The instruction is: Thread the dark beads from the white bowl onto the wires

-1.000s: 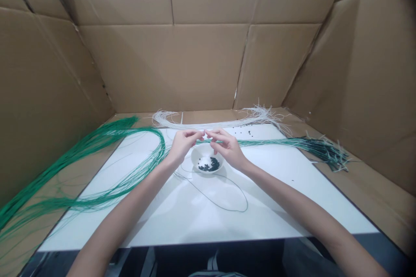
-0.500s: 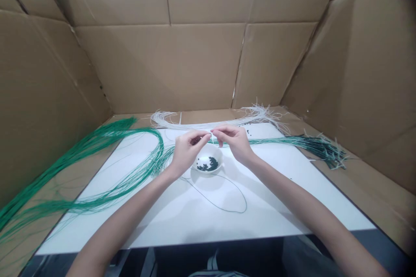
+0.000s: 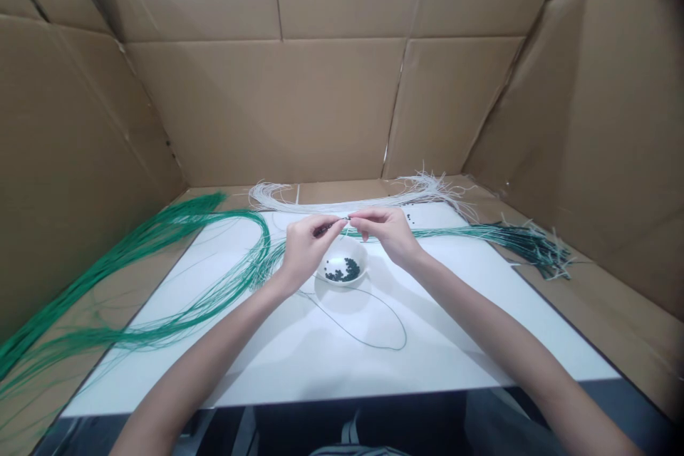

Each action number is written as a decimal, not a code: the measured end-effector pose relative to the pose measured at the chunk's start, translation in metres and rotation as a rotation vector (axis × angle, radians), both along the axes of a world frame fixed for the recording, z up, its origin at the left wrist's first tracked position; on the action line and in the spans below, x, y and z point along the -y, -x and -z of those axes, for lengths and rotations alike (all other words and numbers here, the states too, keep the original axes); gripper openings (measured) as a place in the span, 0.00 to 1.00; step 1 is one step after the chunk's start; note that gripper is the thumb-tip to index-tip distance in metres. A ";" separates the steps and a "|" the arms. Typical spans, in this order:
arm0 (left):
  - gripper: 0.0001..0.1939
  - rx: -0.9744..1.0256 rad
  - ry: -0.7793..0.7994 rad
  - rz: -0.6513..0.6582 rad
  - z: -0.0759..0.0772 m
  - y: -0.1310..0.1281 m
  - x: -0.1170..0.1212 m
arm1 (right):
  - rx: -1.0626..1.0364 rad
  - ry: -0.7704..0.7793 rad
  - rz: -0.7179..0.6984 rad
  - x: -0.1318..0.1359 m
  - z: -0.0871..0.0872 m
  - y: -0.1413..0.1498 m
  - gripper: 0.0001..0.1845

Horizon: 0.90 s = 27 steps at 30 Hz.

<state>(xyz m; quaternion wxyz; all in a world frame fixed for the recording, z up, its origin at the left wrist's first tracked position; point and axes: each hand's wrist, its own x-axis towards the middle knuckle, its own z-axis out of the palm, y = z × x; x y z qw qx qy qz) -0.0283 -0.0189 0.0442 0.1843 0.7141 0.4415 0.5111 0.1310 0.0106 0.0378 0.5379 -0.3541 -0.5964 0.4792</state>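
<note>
Above a small white bowl (image 3: 365, 273), my left hand (image 3: 308, 248) and my right hand (image 3: 389, 231) meet almost fingertip to fingertip. Dark beads (image 3: 323, 229) show in the curl of my left fingers, apparently strung in a row; the hand is closed on them. My right thumb and forefinger are pinched at a tiny dark bead (image 3: 348, 218) between the two hands. A short pale thread end (image 3: 347, 231) hangs below the fingertips. Inside the bowl lie many loose dark beads (image 3: 345, 271). A thin cord (image 3: 374, 345) loops over the white tabletop (image 3: 427, 363) in front.
A large bundle of green threads (image 3: 197, 317) curves over the left side. Behind my hands lies a bundle of white threads (image 3: 331, 207). Dark green bundled ends (image 3: 526, 246) with pale tips rest at the right. Cardboard walls (image 3: 320, 107) surround the table.
My left hand has shifted slightly left and my fingertips sit a little apart, with a dark bead showing between them. The bowl and cord look unchanged.
</note>
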 end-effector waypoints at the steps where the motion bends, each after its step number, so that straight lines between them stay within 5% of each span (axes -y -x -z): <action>1: 0.13 -0.010 0.010 0.025 -0.001 0.000 0.000 | -0.001 0.011 0.007 -0.002 0.001 -0.001 0.11; 13: 0.12 -0.263 -0.163 0.015 0.003 0.002 -0.003 | 0.109 -0.229 0.075 0.001 -0.003 -0.005 0.12; 23: 0.11 -0.262 -0.196 0.044 0.000 0.003 -0.002 | 0.059 -0.131 -0.113 -0.002 -0.007 -0.008 0.10; 27: 0.11 -0.266 -0.173 0.026 0.003 0.002 -0.003 | -0.016 -0.065 -0.059 -0.002 -0.002 -0.003 0.09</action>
